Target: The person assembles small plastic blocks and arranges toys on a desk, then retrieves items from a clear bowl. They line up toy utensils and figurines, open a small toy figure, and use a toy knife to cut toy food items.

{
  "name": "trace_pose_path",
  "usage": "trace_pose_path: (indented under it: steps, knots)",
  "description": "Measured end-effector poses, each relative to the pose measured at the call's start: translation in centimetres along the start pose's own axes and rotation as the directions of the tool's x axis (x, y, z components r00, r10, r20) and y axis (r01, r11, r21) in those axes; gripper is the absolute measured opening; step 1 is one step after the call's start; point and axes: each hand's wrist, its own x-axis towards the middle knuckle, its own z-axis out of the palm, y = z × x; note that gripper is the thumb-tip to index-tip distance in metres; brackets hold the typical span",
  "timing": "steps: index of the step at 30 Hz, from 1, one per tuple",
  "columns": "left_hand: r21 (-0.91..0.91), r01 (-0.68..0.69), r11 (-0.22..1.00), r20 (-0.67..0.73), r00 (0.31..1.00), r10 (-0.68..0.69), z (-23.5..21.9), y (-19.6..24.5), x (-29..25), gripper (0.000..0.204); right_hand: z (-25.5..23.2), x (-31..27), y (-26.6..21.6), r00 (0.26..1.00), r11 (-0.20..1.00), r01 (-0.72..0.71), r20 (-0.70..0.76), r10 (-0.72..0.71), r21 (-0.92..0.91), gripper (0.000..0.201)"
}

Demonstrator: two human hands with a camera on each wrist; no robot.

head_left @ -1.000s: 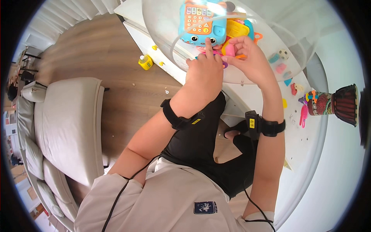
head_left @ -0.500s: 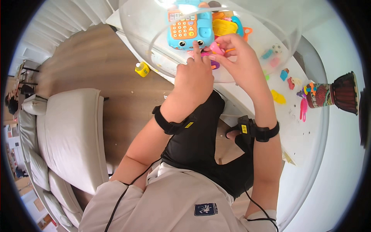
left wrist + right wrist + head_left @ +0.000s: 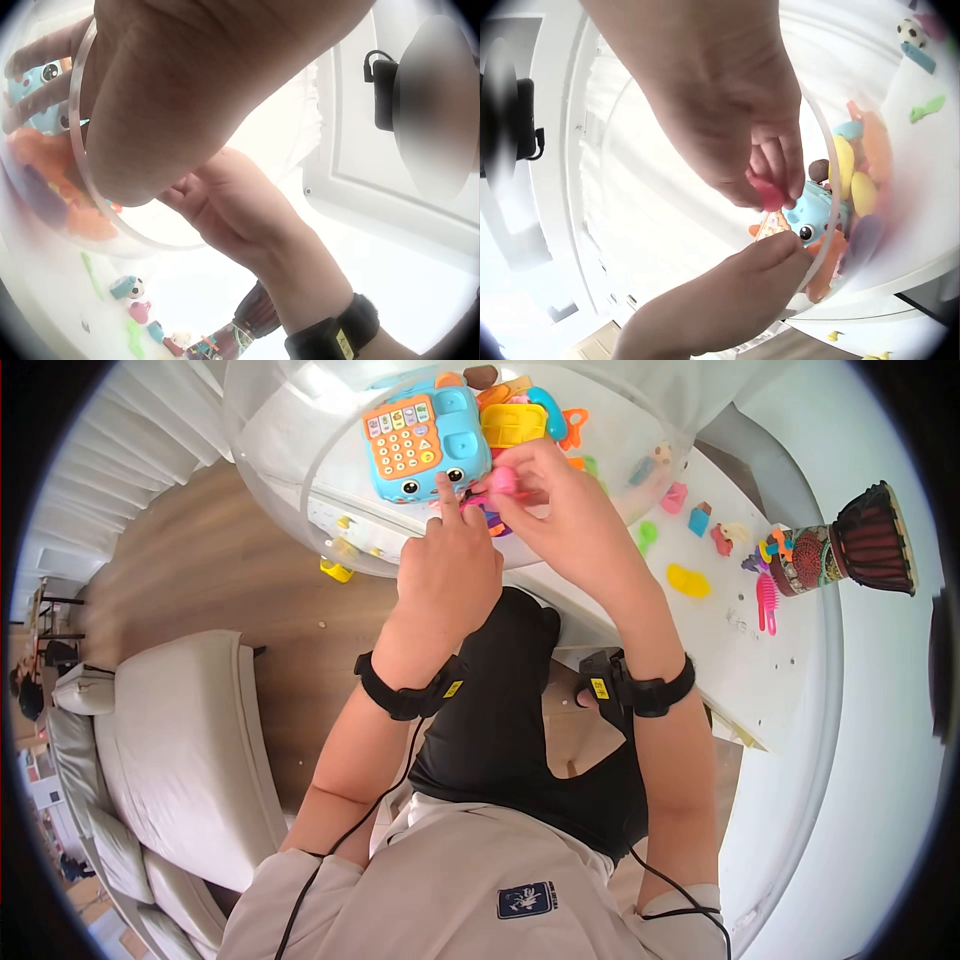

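My left hand (image 3: 448, 575) reaches inside a large clear bowl, whose rim (image 3: 76, 112) crosses in front of its fingers in the left wrist view. Its index finger stretches out to the lower front edge of a blue and orange toy telephone (image 3: 405, 440) with eyes. Beside it, my right hand (image 3: 565, 505) pinches a small pink toy piece (image 3: 767, 193) between thumb and fingertips. A yellow toy basket (image 3: 513, 425) and an orange toy (image 3: 573, 426) lie right of the telephone. Below the fingertips shows a purple piece (image 3: 498, 526), partly hidden by the hands.
On the white tabletop to the right lie a yellow piece (image 3: 688, 580), a green piece (image 3: 647, 538), a pink toy comb (image 3: 767, 603) and other small toys. A patterned drum (image 3: 865, 545) rests on its side there. A beige sofa (image 3: 190, 760) stands on the left.
The head view has swung, so the telephone, bowl and both hands sit further left in it. The left index finger stays at the telephone's front edge. The right hand still pinches the pink piece.
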Motion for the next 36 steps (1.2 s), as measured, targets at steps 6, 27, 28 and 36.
trace_pose_path:
  steps: [6,27,28,36]
  knots:
    - [0.078,0.006,0.997,0.019,1.000,-0.007,0.4,0.6,-0.1,0.032,1.2,-0.1,4.0,0.991,0.595,-0.107,-0.041,0.124,-0.797,0.037]
    - [-0.028,0.007,1.000,-0.037,0.999,-0.008,0.5,0.8,-0.7,0.027,2.9,3.9,6.8,0.985,0.699,-0.065,0.064,0.158,-0.712,0.024]
    - [-0.023,0.010,1.000,-0.021,1.000,-0.010,0.3,0.8,-0.7,0.028,3.0,4.0,7.6,0.985,0.698,-0.065,0.065,0.158,-0.713,0.024]
    - [0.054,0.015,0.998,-0.019,1.000,-0.014,0.8,1.6,-0.5,0.030,2.1,4.6,8.9,0.973,0.570,-0.045,0.093,0.211,-0.820,0.024]
